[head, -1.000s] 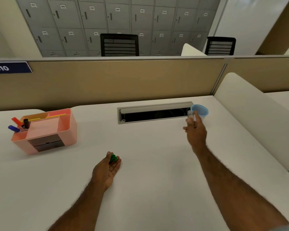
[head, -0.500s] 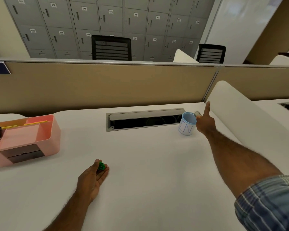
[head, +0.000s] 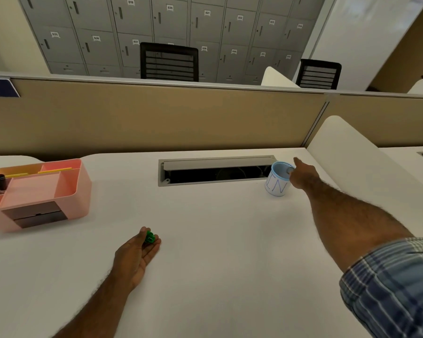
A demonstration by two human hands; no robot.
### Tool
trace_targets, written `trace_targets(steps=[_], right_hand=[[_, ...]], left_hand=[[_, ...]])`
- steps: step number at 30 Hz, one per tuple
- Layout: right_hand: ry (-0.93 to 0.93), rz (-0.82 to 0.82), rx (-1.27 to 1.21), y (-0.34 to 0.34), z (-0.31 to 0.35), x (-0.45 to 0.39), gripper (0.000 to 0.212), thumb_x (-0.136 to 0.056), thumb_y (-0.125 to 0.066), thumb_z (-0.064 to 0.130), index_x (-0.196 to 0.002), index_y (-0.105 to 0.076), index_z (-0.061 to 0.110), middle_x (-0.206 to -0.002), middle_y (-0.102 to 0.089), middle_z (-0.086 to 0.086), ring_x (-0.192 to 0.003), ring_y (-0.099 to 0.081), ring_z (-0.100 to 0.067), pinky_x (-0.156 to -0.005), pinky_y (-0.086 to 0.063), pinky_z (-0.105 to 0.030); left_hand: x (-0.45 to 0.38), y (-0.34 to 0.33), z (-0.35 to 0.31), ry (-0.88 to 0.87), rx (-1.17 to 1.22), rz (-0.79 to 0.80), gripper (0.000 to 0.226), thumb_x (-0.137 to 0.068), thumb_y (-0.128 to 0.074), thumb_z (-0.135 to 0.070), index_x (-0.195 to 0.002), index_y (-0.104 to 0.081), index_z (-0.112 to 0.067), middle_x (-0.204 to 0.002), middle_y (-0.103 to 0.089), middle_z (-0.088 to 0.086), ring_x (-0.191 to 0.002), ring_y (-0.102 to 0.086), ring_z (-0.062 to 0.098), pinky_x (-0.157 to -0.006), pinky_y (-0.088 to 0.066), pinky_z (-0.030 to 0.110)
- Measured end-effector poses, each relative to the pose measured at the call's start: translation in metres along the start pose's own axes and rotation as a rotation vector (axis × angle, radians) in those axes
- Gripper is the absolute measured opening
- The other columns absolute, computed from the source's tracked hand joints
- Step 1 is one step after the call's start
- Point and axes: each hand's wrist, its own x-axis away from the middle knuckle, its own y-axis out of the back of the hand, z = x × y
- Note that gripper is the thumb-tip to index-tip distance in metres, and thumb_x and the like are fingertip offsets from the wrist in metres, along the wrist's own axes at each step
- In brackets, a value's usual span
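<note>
A small white cup (head: pixel 276 184) with a blue rim and blue letters stands on the white desk (head: pixel 217 252), beside the right end of the cable slot. My right hand (head: pixel 303 175) reaches to it from the right and pinches a small grey piece (head: pixel 290 170) just over the cup's rim, with one finger pointing up and away. My left hand (head: pixel 137 254) rests on the desk with its palm turned up. It holds a small green piece (head: pixel 150 237) between thumb and fingertips.
A pink desk organiser (head: pixel 39 191) with pens and a dark drawer stands at the left. An open cable slot (head: pixel 215 170) runs along the back of the desk. A tan partition (head: pixel 156 118) is behind, a white divider (head: pixel 352 162) at the right.
My right hand has gone from in front of the cup to its right side, bringing the small grey piece to the rim. My left hand stays in place with the green piece.
</note>
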Motion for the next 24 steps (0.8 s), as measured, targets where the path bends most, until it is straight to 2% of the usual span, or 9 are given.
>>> trace_targets(steps=[2,6,10,13,17,20,22,23,24], right_hand=[[0.014,0.004,0.015,0.001,0.0,0.0,0.04,-0.097,-0.049,0.019,-0.134,-0.052,0.004,-0.133,-0.059,-0.019,-0.121,-0.055,-0.036,-0.1,-0.045,-0.037],[-0.009,-0.022,-0.045,0.004,0.002,0.0,0.046,-0.097,-0.05,0.021,-0.14,-0.045,0.005,-0.141,-0.052,-0.019,-0.128,-0.05,-0.036,-0.106,-0.041,-0.039],[-0.018,-0.052,-0.053,0.005,0.004,0.0,0.05,-0.097,-0.05,0.022,-0.142,-0.039,0.004,-0.137,-0.054,-0.023,-0.125,-0.051,-0.039,-0.1,-0.044,-0.041],[0.015,-0.031,-0.001,0.006,0.003,0.0,0.045,-0.098,-0.048,0.025,-0.138,-0.046,0.005,-0.138,-0.055,-0.02,-0.125,-0.051,-0.037,-0.1,-0.044,-0.039],[-0.003,0.001,0.011,0.006,0.001,0.003,0.05,-0.094,-0.053,0.021,-0.141,-0.042,0.008,-0.14,-0.053,-0.019,-0.127,-0.05,-0.036,-0.104,-0.043,-0.04],[-0.11,-0.088,-0.197,0.008,0.005,0.009,0.05,-0.094,-0.057,0.024,-0.135,-0.042,0.002,-0.133,-0.056,-0.024,-0.122,-0.053,-0.04,-0.096,-0.046,-0.041],[-0.157,-0.132,-0.424,0.01,0.008,0.017,0.051,-0.096,-0.054,0.03,-0.136,-0.044,0.0,-0.136,-0.055,-0.023,-0.125,-0.052,-0.04,-0.099,-0.045,-0.041],[-0.164,-0.132,-0.551,0.011,0.011,0.024,0.048,-0.097,-0.052,0.032,-0.133,-0.05,0.001,-0.134,-0.057,-0.022,-0.123,-0.054,-0.038,-0.098,-0.046,-0.042],[-0.156,-0.121,-0.708,0.01,0.015,0.031,0.041,-0.096,-0.052,0.032,-0.125,-0.058,0.003,-0.127,-0.062,-0.019,-0.115,-0.058,-0.036,-0.09,-0.049,-0.041]], left_hand=[[0.001,0.0,0.0,-0.002,-0.001,-0.002,0.026,-0.092,-0.062,-0.025,-0.103,-0.066,-0.002,-0.101,-0.067,0.023,-0.095,-0.067,0.033,-0.071,-0.062,0.034],[0.001,0.0,0.0,0.0,-0.004,-0.006,0.027,-0.092,-0.061,-0.025,-0.103,-0.065,-0.001,-0.102,-0.067,0.023,-0.095,-0.067,0.033,-0.068,-0.062,0.033],[0.001,0.001,0.0,0.0,-0.012,-0.003,0.03,-0.092,-0.062,-0.025,-0.107,-0.064,0.0,-0.101,-0.067,0.023,-0.095,-0.067,0.033,-0.069,-0.063,0.033],[0.002,0.0,0.001,-0.003,-0.025,-0.002,0.032,-0.092,-0.061,-0.025,-0.112,-0.063,0.001,-0.101,-0.067,0.022,-0.094,-0.067,0.032,-0.073,-0.062,0.035],[0.003,0.001,0.001,-0.003,-0.031,-0.006,0.032,-0.092,-0.061,-0.025,-0.111,-0.063,0.001,-0.101,-0.067,0.022,-0.094,-0.067,0.032,-0.074,-0.063,0.035],[0.005,0.004,0.002,0.007,-0.035,-0.007,0.031,-0.092,-0.062,-0.025,-0.11,-0.064,0.0,-0.102,-0.067,0.022,-0.095,-0.067,0.032,-0.074,-0.063,0.036],[0.006,0.006,0.003,0.016,-0.036,-0.012,0.029,-0.092,-0.062,-0.025,-0.108,-0.065,-0.001,-0.101,-0.068,0.021,-0.094,-0.068,0.032,-0.07,-0.063,0.034],[0.007,0.007,0.004,0.021,-0.034,-0.014,0.028,-0.091,-0.062,-0.025,-0.107,-0.065,-0.001,-0.1,-0.068,0.02,-0.093,-0.068,0.031,-0.068,-0.063,0.033],[0.008,0.007,0.004,0.024,-0.033,-0.017,0.027,-0.091,-0.063,-0.024,-0.106,-0.065,-0.001,-0.099,-0.068,0.019,-0.092,-0.068,0.03,-0.065,-0.063,0.032]])
